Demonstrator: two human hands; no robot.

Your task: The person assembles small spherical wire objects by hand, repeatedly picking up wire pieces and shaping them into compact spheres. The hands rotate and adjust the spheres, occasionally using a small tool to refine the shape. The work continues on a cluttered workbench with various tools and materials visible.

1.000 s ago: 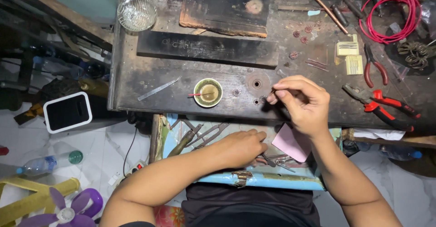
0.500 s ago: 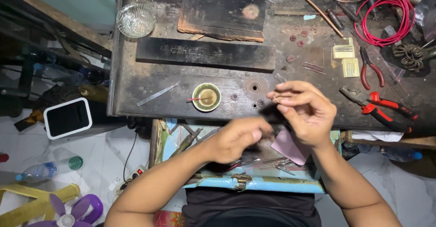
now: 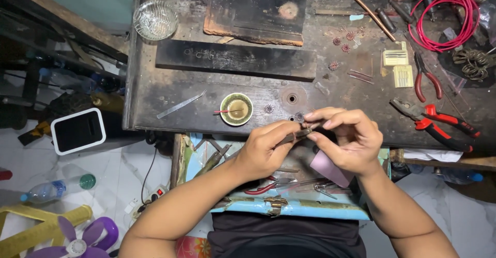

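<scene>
Your left hand (image 3: 266, 152) grips a thin dark tool (image 3: 295, 135), its tip meeting a tiny piece pinched in your right hand's (image 3: 347, 140) fingertips; what that piece is, I can't tell. You're working over the workbench (image 3: 170, 90) edge, above the open drawer (image 3: 310, 209). A slip could likely drop the piece among the drawer's tools, or jab a fingertip.

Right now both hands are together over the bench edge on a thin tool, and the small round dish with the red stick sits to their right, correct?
Not quite. In the head view the small round dish sits to the left of the left hand and right hand, not the right. The hands do meet on the thin tool at the bench edge.
</scene>
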